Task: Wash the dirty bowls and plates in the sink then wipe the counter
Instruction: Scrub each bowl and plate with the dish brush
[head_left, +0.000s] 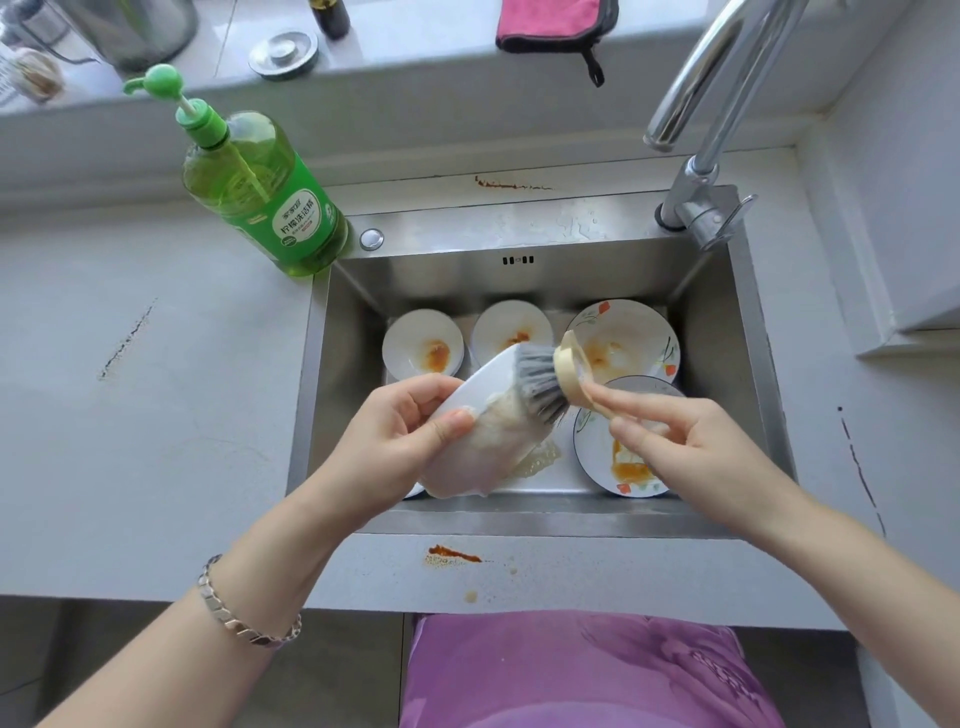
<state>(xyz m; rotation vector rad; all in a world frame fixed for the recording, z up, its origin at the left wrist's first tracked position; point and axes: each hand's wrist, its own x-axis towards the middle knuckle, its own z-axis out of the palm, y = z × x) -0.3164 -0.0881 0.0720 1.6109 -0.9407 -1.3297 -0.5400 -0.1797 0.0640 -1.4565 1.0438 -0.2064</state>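
A grey counter (156, 441) surrounds a steel sink (571, 275). At the sink's far-left corner a green detergent bottle (260, 192) stands upright on the counter. An orange smear (452, 553) marks the counter just in front of the sink, and a thinner stain (511, 183) lies just behind it. On the sink's floor, two stained white bowls (423, 345) sit along the far side. A flowered plate (634, 322) sits in the far-right corner, and a second plate (595, 447) lies in the near-right corner. On the ledge (415, 57) behind the sink lie a metal plug (283, 54) and a pink cloth (550, 23).
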